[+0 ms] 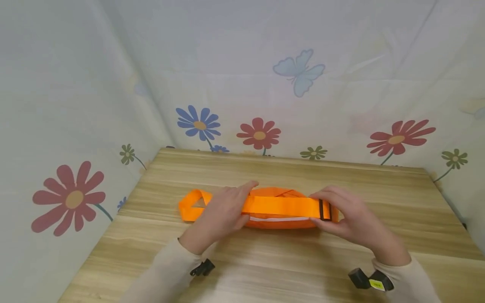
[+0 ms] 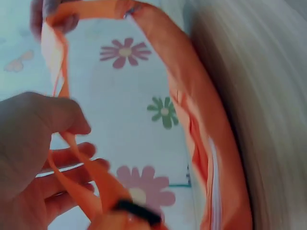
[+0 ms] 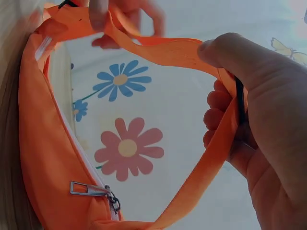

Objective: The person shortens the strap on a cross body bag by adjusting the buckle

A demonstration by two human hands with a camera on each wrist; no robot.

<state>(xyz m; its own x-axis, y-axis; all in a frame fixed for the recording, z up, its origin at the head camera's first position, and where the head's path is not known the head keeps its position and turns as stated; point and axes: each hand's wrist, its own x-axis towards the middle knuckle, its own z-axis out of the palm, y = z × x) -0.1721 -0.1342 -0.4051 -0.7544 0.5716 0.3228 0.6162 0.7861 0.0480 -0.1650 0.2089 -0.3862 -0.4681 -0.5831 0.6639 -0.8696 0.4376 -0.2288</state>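
An orange waist bag [image 1: 280,226] lies on the table, its strap [image 1: 280,206] raised above it. My left hand [image 1: 223,214] holds the strap between thumb and fingers near the bag's left end. From that hand a strap loop [image 1: 188,206] extends left. At the other end my right hand [image 1: 350,214] grips the strap beside a black slider [image 1: 325,209], thumb on the near edge. The right wrist view shows the fingers curled round the webbing. A metal zipper pull [image 3: 88,189] hangs from the bag's white zipper [image 2: 216,182].
The wood-grain table [image 1: 265,269] meets a pale curtain [image 1: 227,63] printed with flowers and a butterfly at the back and sides. Small black devices [image 1: 371,280] are worn at both wrists.
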